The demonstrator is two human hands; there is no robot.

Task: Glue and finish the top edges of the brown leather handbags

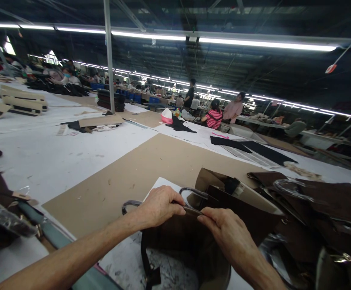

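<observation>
Through the head view, nearest to me, a dark brown bag (184,237) sits at the bottom centre, its top edge held by my two bare hands. My left hand (157,206) reaches in from the lower left, thumb and fingers pinching the edge. My right hand (231,229), just beside it, pinches the same edge, fingers nearly closed on the thin material. That edge runs left to right, dipping slightly rightward; the body hangs toward me. I cannot tell the bag's long axis, because its lower part is in deep shadow. Curved dark handle pieces (193,190) show just past the hands.

Close on the right are an open brown bag (244,217) and a heap of brown bags (332,197) with clear plastic and a gold-coloured clasp (341,257). Beyond lies a tan board (118,177) on the white surface (73,157). Farther along are a pale slip (62,130) with marks too small to read and flat black pieces (266,152). In the distance, a person in a pink striped top (214,119) is under long ceiling lights (254,43).
</observation>
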